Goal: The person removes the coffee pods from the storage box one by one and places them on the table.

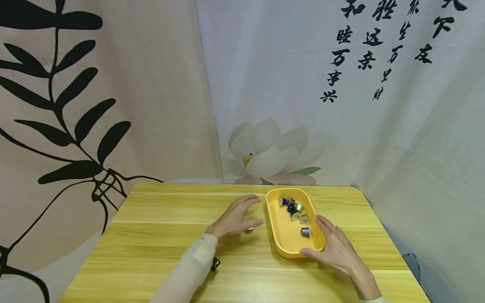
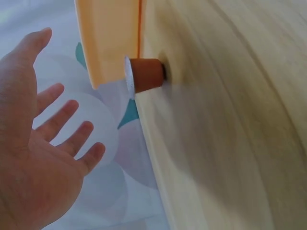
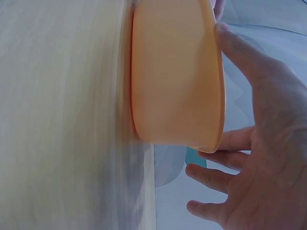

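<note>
Left grip (image 1: 238, 216) spread wide, fingers apart and holding nothing, hovering over the table; right grip (image 1: 335, 248) clasping the near right corner of the tray, thumb on the near rim, fingertips against the right side; behind it all, a pale curtain (image 1: 159, 92) takes up the backdrop, black leafy stems on the left, a lotus and black written characters on the right; below that comes the wooden table (image 1: 163, 256), yellowish and striped with grain; on it the yellow tray (image 1: 286, 240), sitting right of centre near the far edge; and inside, a group of small capsules (image 1: 299, 207), bunched toward the far end, several tipped on their sides; nearer us, a blue capsule (image 1: 305, 232) lies apart from that bunch, by the tray's right wall; and outside, one orange-brown capsule (image 2: 147, 75) stands upright on the table, foil face up, between left palm and tray, touching neither!
</note>
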Motion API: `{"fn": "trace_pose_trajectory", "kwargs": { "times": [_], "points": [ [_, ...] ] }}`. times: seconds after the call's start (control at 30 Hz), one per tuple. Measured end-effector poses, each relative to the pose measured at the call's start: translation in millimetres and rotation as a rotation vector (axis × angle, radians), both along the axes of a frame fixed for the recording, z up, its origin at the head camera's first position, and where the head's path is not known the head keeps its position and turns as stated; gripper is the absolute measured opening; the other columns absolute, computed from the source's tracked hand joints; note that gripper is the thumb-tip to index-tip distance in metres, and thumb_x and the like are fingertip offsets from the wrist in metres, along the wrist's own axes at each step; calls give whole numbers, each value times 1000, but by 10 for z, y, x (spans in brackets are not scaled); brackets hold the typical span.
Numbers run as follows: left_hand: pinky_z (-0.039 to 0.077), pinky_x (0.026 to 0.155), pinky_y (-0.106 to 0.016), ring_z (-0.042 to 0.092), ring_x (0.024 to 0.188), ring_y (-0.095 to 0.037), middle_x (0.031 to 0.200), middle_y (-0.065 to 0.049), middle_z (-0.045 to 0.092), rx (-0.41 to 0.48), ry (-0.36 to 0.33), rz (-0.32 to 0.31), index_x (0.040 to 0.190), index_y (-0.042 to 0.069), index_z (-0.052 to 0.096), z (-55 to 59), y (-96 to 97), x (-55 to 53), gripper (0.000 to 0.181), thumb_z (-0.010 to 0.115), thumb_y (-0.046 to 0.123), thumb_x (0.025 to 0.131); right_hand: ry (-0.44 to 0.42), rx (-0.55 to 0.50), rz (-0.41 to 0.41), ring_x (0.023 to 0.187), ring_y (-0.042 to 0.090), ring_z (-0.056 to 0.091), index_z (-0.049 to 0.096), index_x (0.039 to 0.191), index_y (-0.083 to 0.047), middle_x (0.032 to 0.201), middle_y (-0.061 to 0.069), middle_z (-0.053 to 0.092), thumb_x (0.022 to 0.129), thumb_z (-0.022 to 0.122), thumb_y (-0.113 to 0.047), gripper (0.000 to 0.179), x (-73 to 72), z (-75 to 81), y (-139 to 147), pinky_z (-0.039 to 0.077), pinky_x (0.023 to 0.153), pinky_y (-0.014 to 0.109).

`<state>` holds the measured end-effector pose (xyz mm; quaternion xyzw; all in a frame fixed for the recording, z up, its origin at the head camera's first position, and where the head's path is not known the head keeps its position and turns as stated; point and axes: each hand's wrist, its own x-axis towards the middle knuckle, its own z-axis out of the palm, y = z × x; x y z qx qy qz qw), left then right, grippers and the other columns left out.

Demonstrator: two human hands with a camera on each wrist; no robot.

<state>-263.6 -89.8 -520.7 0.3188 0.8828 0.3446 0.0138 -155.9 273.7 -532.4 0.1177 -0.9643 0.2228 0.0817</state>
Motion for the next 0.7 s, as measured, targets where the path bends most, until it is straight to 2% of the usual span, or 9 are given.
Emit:
{"fn": "trace_pose_trajectory", "kwargs": {
  "times": [0.13,0.3,0.5,0.7],
  "points": [
    [36,138,-66,41,168,-41,180,-11,44,-6,4,-16,167,13,54,58,67,0,78,79,51,104,4,3,1,152,57,56,50,164,7,173,26,49,83,90,-74,121,0,6,0,40,121,86],
    [36,138,-63,42,168,-38,179,-12,46,-13,20,-45,167,15,55,123,154,-4,77,79,51,104,1,8,1,152,57,55,51,164,7,174,26,49,83,90,-74,121,2,20,-11,40,121,86],
    [37,139,-61,42,168,-34,179,-8,47,-55,48,-65,167,19,55,192,290,-6,74,78,53,104,-3,6,-1,151,57,56,51,164,7,173,26,50,84,90,-73,120,5,28,-24,41,121,85],
    [35,140,-60,43,168,-32,177,-7,50,-99,88,-112,166,20,56,259,466,-16,72,77,51,105,-6,4,2,151,58,56,51,164,7,173,26,50,85,90,-71,119,-2,17,-20,41,120,85]
  ]
}}
